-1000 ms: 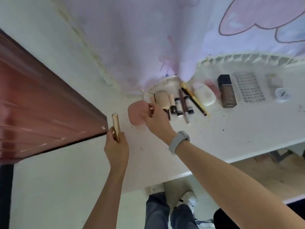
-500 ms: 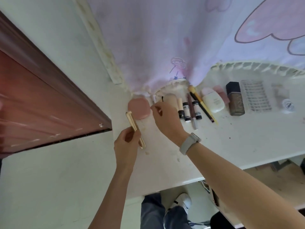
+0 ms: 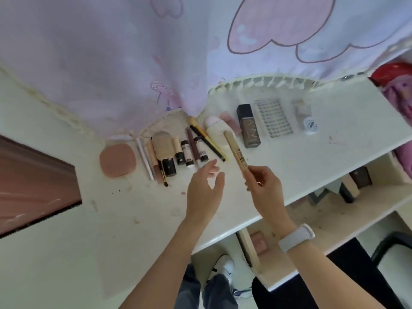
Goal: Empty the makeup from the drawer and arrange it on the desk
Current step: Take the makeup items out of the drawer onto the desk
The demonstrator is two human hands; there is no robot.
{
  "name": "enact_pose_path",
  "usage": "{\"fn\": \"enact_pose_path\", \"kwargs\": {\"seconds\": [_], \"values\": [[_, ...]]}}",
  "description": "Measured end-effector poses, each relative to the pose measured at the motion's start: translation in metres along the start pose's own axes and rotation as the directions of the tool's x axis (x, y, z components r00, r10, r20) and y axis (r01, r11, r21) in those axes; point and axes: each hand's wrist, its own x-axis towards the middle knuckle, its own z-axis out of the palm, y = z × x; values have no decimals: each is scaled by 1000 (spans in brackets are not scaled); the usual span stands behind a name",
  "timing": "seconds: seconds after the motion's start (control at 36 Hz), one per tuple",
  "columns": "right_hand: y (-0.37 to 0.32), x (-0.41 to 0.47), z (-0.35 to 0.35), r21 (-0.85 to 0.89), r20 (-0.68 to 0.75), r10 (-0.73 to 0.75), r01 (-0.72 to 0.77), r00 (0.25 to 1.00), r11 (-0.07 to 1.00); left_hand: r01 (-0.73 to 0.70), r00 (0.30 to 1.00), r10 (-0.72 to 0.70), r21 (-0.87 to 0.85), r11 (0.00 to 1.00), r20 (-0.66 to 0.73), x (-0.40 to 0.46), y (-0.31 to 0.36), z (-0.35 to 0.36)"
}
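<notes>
My right hand pinches the lower end of a long gold stick-shaped makeup case, held tilted above the white desk. Beside it, my left hand hovers over the desk with relaxed fingers and holds nothing. A pink puff compact lies flat at the left end of a row of makeup: pencils, a beige brush, small dark-capped tubes, a white bottle, a brown foundation bottle, a lash tray and a small white jar. The open drawer shows a pink item inside, below the desk edge.
A pale purple curtain hangs over the back of the desk. A reddish-brown panel juts in at the left. Shelves with dark boxes lie under the desk at right. My legs and a shoe are below.
The pink compact has been set down at the left of the row. The gold stick passed from my left hand to my right, and both hands moved right.
</notes>
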Motion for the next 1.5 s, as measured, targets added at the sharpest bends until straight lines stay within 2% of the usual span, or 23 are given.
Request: {"fn": "enact_pose_path", "kwargs": {"seconds": [0.06, 0.11, 0.17, 0.25, 0.42, 0.61, 0.75, 0.89, 0.97, 1.08, 1.14, 1.25, 1.31, 1.36, 1.42, 1.5], "values": [[12, 3, -10, -37, -55, 26, -28, 998, 999, -171, 985, 169, 286, 943, 32, -9, -14, 14], [25, 3, -16, -87, -69, 43, -49, 997, 995, -338, 936, 337, 532, 776, 103, -16, -32, 23], [38, 0, -22, -107, -86, 68, -77, 994, 991, -397, 907, 380, 667, 631, 181, -20, -47, 28], [54, -5, -32, -94, -144, 84, -98, 986, 991, -406, 899, 383, 734, 545, 213, -20, -55, 31], [65, 8, -46, -89, -247, 93, -118, 965, 989, -404, 893, 401, 757, 513, 205, -21, -55, 33], [51, 51, -33, -184, -235, 34, -79, 971, 980, -399, 894, 395, 778, 486, 211, -20, -57, 34], [37, 80, -22, -167, -211, 16, -52, 977, 985, -385, 900, 376, 810, 443, 222, -20, -58, 36], [39, 71, -31, -177, -183, 1, -34, 983, 984, -375, 903, 369, 824, 425, 220, -21, -56, 36], [51, 50, -50, -153, -184, -34, 5, 982, 988, -368, 905, 375, 813, 451, 202, -22, -53, 38], [81, 7, -87, -157, -201, -123, 92, 972, 983, -316, 925, 362, 764, 562, 116, -32, -42, 56], [104, -11, -108, -187, -194, -92, 55, 977, 981, -399, 888, 435, 724, 563, 151, -45, -38, 72], [148, -25, -147, -358, -103, 104, -135, 989, 924, -669, 741, 548, 492, 556, 388, -82, -38, 117], [165, -22, -161, -505, -25, 213, -196, 977, 841, -693, 712, 451, 431, 578, 539, -97, -42, 140], [175, -14, -168, -603, 19, 281, -213, 959, 769, -639, 727, 240, 505, 581, 643, -104, -50, 160], [181, -3, -170, -663, 49, 303, -196, 952, 723, -553, 783, 79, 632, 542, 617, -104, -62, 175], [191, 14, -165, -734, 94, 300, -138, 949, 665, -454, 838, -40, 736, 502, 544, -96, -75, 189]]}}
